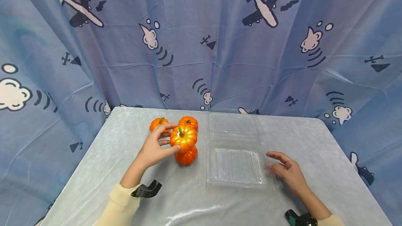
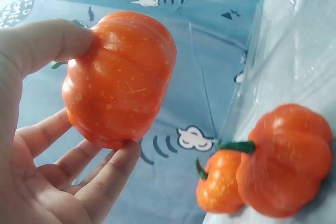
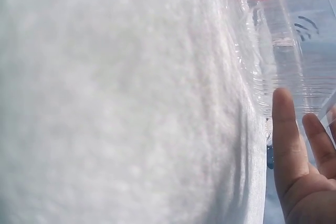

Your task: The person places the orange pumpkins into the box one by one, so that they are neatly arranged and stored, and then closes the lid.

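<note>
My left hand (image 1: pixel 154 149) grips a shiny orange toy pumpkin (image 1: pixel 184 139) with a green stem, thumb on one side and fingers on the other. In the left wrist view this held pumpkin (image 2: pixel 123 82) shows its ribbed, speckled skin, raised above the table. Three more pumpkins sit close by: one at the back left (image 1: pixel 158 122), one behind (image 1: pixel 190 121), and a redder pumpkin (image 1: pixel 186 157) partly hidden beneath the held one. At the right side of a clear plastic clamshell box (image 1: pixel 238 165), my right hand (image 1: pixel 288 173) has its fingers loosely extended, fingertips right at the wall.
The box's hinged lid (image 1: pixel 232 125) lies folded back toward the far edge. A white cloth-like cover (image 1: pixel 194 198) spreads over the table (image 1: pixel 94 170). Behind hangs a blue curtain (image 1: pixel 185 62) printed with planes and clouds.
</note>
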`<state>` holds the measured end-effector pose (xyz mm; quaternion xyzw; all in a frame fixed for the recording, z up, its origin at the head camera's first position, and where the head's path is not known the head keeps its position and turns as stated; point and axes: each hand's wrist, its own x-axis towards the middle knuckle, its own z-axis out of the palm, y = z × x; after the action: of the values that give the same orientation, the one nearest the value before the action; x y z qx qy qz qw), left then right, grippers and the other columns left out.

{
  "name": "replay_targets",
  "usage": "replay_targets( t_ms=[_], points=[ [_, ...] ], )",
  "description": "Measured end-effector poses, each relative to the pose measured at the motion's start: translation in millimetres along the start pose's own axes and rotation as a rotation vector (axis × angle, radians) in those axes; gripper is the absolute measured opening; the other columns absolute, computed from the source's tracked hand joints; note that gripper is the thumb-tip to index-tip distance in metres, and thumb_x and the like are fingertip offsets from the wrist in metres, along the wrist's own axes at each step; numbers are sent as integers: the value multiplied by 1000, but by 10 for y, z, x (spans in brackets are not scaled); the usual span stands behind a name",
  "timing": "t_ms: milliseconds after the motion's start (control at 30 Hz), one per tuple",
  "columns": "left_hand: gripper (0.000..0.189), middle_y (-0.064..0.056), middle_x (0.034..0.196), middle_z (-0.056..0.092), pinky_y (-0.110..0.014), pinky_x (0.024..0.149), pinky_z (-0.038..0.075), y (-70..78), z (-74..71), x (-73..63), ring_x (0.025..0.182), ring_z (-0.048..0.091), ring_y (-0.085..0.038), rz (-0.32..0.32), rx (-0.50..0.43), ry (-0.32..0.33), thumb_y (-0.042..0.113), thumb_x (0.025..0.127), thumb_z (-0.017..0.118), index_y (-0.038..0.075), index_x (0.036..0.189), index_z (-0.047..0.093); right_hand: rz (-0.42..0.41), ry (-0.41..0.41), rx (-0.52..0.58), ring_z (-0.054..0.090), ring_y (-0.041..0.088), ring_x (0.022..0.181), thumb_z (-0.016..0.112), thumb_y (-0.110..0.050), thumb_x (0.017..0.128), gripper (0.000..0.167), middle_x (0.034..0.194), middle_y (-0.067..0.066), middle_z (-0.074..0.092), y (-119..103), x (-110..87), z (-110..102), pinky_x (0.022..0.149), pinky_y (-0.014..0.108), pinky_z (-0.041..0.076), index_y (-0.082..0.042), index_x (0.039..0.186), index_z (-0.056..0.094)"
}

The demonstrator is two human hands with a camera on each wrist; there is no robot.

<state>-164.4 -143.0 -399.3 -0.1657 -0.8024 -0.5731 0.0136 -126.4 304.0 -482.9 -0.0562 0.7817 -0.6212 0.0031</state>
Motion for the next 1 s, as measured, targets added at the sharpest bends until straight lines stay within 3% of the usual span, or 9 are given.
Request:
replay_targets(
  t_ms=[433,700,1000],
  points=[
    [60,-6,131,53,-38,90,54,167,206,215,106,56,-27,7,-16,-57,13,75,81,18,129,56,4,10,41,70,9,90,55,0,94,37,116,-13,61,0,20,26,69,30,59,12,128,47],
    [59,-8,126,56,-36,88,56,255,453,378,105,61,-26,44,-61,-123,9,72,82,14,126,58,9,9,62,70,8,90,55,-1,94,38,117,-12,61,17,11,21,69,31,59,12,129,46],
    [58,-3,126,55,-25,84,55,345,779,459,105,60,-21,65,-24,-220,15,73,82,18,126,58,3,-15,131,70,10,93,53,2,95,38,120,-10,61,20,12,14,70,34,59,11,130,45]
  ],
)
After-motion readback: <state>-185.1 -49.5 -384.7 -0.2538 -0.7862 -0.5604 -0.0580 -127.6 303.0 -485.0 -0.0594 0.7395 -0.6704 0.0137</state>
